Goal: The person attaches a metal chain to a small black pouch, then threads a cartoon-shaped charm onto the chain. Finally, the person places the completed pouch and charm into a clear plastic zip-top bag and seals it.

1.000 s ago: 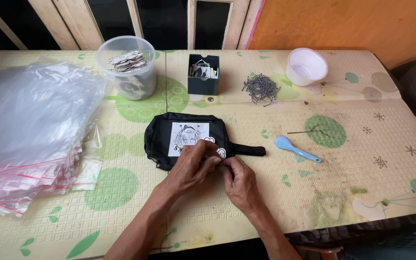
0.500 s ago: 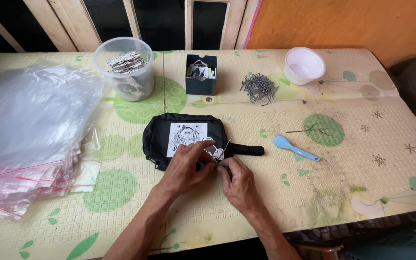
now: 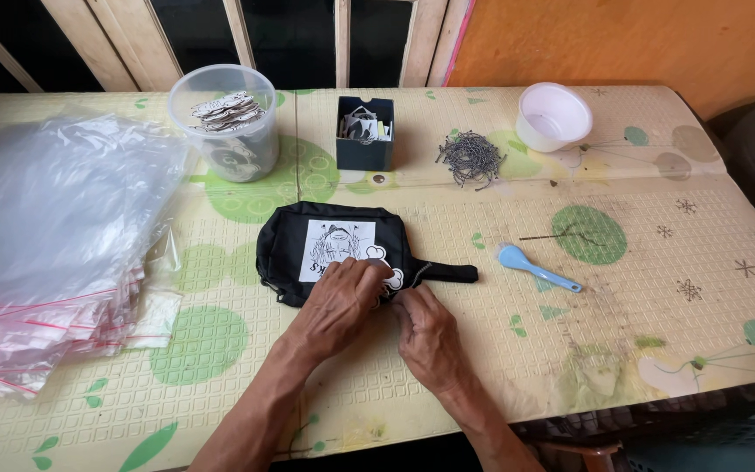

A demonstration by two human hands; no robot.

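2 hands meet at the near edge of the black pouch [image 3: 308, 253]: the left hand [image 3: 338, 301] presses on it, the right hand [image 3: 430, 336] pinches beside a small white tag [image 3: 392, 278]. Beyond the pouch stand a clear tub [image 3: 225, 131] and a dark box [image 3: 365, 140]; right of it lies a blue spoon [image 3: 535, 268].

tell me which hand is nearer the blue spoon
Right. The right hand is at the black pouch's near edge, left of the blue spoon; the left hand rests on the pouch, farther away.
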